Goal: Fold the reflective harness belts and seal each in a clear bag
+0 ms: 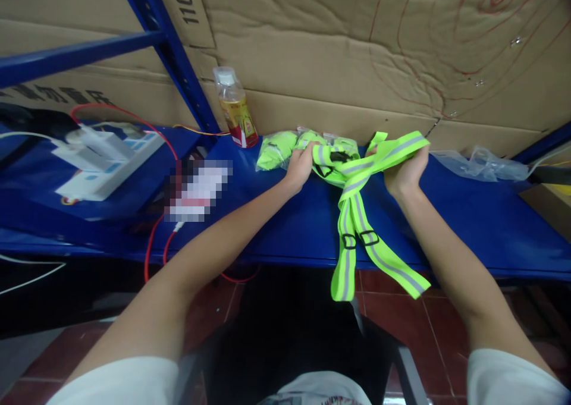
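Note:
A neon-yellow reflective vest (357,182) made of straps with grey stripes is stretched between my two hands over the blue table. My left hand (301,166) is closed on its bunched left part, near a black buckle (339,156). On the other side, my right hand (407,168) grips a folded band of it, the fingers partly hidden behind the strap. Two strap ends with black sliders (368,238) hang over the table's front edge. Behind my left hand lie several clear bags (277,149) with folded neon-yellow straps inside.
A drink bottle (238,110) stands at the back by the cardboard wall (303,60). To the left are a white power strip (111,167), red cables and a blurred-out item (200,191). Crumpled clear plastic (484,165) lies at the right, near a cardboard box (546,212).

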{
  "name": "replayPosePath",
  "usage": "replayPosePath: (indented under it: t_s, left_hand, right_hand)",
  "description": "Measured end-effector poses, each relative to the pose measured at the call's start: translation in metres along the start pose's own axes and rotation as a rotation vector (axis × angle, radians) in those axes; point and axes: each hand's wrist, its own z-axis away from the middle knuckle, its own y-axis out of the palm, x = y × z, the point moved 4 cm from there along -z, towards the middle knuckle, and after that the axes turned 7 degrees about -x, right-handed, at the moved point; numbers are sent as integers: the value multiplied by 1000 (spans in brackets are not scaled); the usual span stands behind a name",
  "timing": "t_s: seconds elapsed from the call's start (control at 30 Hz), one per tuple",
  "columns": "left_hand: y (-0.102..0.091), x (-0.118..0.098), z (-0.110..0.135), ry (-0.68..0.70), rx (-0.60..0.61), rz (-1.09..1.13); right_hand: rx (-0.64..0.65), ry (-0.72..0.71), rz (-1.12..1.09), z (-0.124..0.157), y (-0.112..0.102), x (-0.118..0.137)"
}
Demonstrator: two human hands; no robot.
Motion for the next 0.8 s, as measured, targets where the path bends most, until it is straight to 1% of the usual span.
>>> replayPosePath:
  t_s: [0.07,0.13,0.2,0.3,0.37,0.4,0.43,0.47,0.57,0.6,0.63,0.7,0.77,0.8]
  left_hand:
    - [2,3,-3,-90,13,193]
    - [5,1,-3,-137,59,310]
    - [6,-4,0,-148,99,350]
    - [7,-11,5,-158,179,349]
    - [9,-14,9,-175,248,335]
    - [9,-15,11,-185,275,326]
    - [10,-16,12,-195,294,316]
    - [11,-18,14,-204,308,306]
    - [14,-21,21,-244,353,255]
    - [15,-22,24,-258,375,233]
    - [16,-23,26,-270,402,211]
    - [19,-23,31,-288,471,180]
    - [21,-20,34,-312,526,208]
    - [21,-18,35,-328,536,243]
  right_hand:
    - [80,30,-46,0,0,8]
    - [197,81,-52,2,1,17]
    - [379,191,-15,8,3,24]
    - [687,418,77,21,8,27]
    - [817,530,167,30,11,24]
    - [841,536,221,33,13,20]
    - [832,499,283,34,15,16]
    - [787,412,345,33,17,12]
    - [549,-1,482,26,18,3]
    - [489,-115,510,24,18,1]
    - [457,-198,532,22,17,-1]
    - [461,-290,575,18,16,-5]
    - [464,-322,613,14,14,-6]
    - [443,-318,606,11,13,-5]
